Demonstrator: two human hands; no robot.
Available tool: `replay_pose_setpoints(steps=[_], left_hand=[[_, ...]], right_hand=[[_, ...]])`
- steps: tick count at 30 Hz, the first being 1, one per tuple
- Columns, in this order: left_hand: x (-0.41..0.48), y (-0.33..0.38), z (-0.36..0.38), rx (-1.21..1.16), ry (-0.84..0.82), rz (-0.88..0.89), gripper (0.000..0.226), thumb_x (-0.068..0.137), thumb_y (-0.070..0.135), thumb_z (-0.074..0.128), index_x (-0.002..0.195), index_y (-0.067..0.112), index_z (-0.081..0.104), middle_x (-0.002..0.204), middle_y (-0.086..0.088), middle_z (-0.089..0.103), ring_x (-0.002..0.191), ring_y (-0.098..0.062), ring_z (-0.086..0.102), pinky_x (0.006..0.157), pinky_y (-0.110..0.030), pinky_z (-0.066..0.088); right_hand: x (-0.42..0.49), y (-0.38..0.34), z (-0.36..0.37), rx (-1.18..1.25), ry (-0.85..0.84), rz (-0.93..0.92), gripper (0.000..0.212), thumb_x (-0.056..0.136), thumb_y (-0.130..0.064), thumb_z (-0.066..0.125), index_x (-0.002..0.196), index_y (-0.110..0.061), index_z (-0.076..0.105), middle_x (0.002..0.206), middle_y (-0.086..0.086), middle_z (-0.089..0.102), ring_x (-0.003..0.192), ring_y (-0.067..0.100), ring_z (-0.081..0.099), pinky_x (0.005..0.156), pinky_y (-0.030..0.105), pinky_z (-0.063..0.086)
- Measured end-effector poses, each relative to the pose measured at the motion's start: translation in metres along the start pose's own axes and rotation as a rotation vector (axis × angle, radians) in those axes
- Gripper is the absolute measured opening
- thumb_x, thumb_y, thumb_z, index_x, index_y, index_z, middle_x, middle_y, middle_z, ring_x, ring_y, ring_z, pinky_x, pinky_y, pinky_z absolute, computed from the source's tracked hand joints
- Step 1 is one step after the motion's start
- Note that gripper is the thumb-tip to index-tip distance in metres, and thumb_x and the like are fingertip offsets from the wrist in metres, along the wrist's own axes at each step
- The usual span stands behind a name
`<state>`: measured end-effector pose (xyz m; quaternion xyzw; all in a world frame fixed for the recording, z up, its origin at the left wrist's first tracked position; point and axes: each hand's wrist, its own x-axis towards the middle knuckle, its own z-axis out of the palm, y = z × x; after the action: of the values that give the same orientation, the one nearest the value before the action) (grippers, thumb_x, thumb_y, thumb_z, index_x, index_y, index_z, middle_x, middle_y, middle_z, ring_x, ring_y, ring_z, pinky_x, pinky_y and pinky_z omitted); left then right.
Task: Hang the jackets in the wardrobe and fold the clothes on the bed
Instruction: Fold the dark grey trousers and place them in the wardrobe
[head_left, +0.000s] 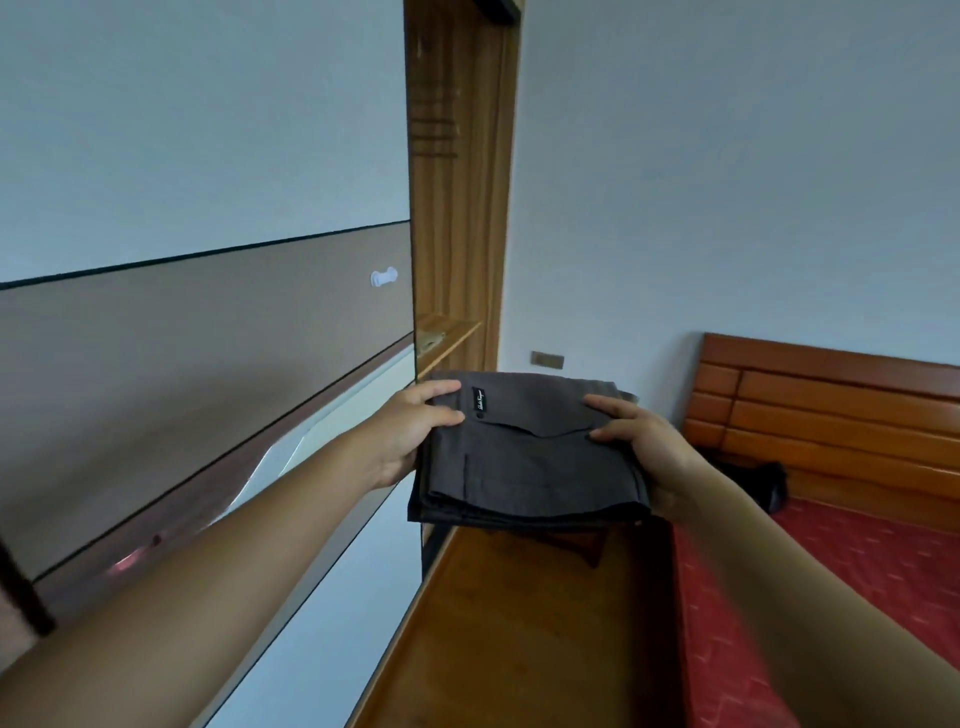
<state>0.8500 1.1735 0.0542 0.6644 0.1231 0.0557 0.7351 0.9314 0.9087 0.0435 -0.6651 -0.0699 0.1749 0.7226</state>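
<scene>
**A:** Where is the garment?

**B:** The folded grey trousers (530, 462) are held up in the air, level, in front of the wardrobe (457, 182), over a wooden surface (519, 623) that runs between the wardrobe and the bed (857, 561). A small black label (478, 401) faces up near the far edge.

**A:** And the hands?

**B:** They are apart, one at each side of the bundle. The left hand (410, 431) is clamped on the left edge with its thumb on top. The right hand (649, 452) grips the right edge the same way. The fingers underneath are hidden by the cloth.

**A:** What is around it?

**B:** To the left is the sliding door (208, 312), in white and beige panels, with a white knob (384, 276) near its edge. Just past that edge a wooden shelf (447, 338) shows inside the frame, above and behind the trousers. On the right the bed has a red cover and a wooden headboard (831, 405). A dark bundle (758, 480) lies by the headboard, too dim to identify. A wall plate (547, 358) sits just beyond the trousers.

**A:** Anything below them?

**B:** Something dark sits under the bundle, mostly hidden.
</scene>
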Motion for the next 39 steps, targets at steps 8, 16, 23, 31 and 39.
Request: replay_pose_setpoints(steps=[8,16,23,31,39], left_hand=[[0.166,-0.006,0.033,0.058,-0.115,-0.057,0.047,0.095,-0.004,0.059,0.135,0.019,0.061,0.123,-0.013,0.069,0.109,-0.028,0.068,0.088,-0.038,0.057],[0.356,-0.020,0.077,0.117,-0.096,-0.051,0.045,0.092,-0.001,0.064,0.128,0.025,0.065,0.118,-0.014,0.072,0.109,-0.029,0.069,0.099,-0.046,0.054],[0.503,-0.011,0.104,0.086,0.039,-0.053,0.044,0.090,0.001,0.068,0.115,0.037,0.071,0.123,-0.010,0.069,0.112,-0.029,0.067,0.101,-0.049,0.053],[0.636,-0.004,0.091,0.012,0.164,-0.038,0.046,0.090,0.001,0.068,0.124,0.032,0.069,0.121,-0.008,0.070,0.108,-0.028,0.069,0.095,-0.048,0.056],[0.777,-0.003,0.048,-0.024,0.291,0.011,0.050,0.091,-0.004,0.065,0.131,0.027,0.064,0.120,-0.005,0.069,0.108,-0.025,0.068,0.079,-0.034,0.057]], right_hand=[[0.131,0.000,-0.046,0.055,0.147,0.025,0.050,0.089,0.008,0.057,0.128,-0.020,0.070,0.126,0.018,0.066,0.106,0.037,0.070,0.068,0.032,0.061],[0.320,0.001,-0.120,0.075,0.128,0.045,0.051,0.088,0.008,0.056,0.128,-0.021,0.069,0.124,0.017,0.069,0.107,0.038,0.070,0.076,0.037,0.062],[0.491,-0.039,-0.160,0.039,0.037,0.057,0.051,0.088,0.010,0.054,0.125,-0.020,0.069,0.117,0.016,0.073,0.103,0.034,0.072,0.074,0.034,0.061],[0.650,-0.054,-0.154,-0.012,-0.075,0.070,0.052,0.087,0.009,0.056,0.126,-0.022,0.070,0.124,0.013,0.071,0.110,0.032,0.070,0.092,0.041,0.059],[0.813,-0.066,-0.114,-0.053,-0.179,0.054,0.054,0.089,0.011,0.053,0.132,-0.019,0.065,0.125,0.013,0.068,0.110,0.032,0.069,0.084,0.037,0.060]])
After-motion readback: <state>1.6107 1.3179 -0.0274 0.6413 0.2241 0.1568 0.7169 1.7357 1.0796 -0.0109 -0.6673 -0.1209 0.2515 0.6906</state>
